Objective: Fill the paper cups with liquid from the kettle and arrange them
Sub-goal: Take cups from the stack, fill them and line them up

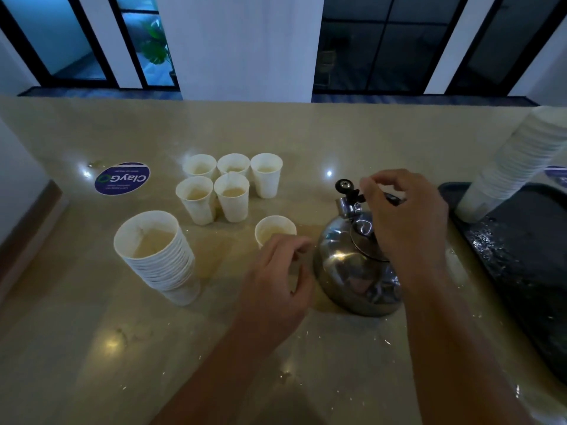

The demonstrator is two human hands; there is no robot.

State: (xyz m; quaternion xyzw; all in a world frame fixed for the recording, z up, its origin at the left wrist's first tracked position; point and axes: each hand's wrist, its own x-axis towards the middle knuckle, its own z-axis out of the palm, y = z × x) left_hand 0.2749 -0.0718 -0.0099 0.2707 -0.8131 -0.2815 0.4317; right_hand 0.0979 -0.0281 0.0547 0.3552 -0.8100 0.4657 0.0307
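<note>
My worktop (92,348) is a glossy beige stone slab that shows small bright reflections of ceiling lights. Towards its far left lies a round purple sticker (122,178) printed with "ClayGo" in white, the lettering upside down from where I stand. Along the right edge sits a black tray (521,271), its surface wet with scattered droplets; part of it runs out of view. Beyond the far edge stands a white pillar (242,47), flanked by dark-framed glass panels (383,47). Through the glass on the left I can make out a green leafy plant (155,44). A second purple sticker (557,173) peeks in at the far right.
</note>
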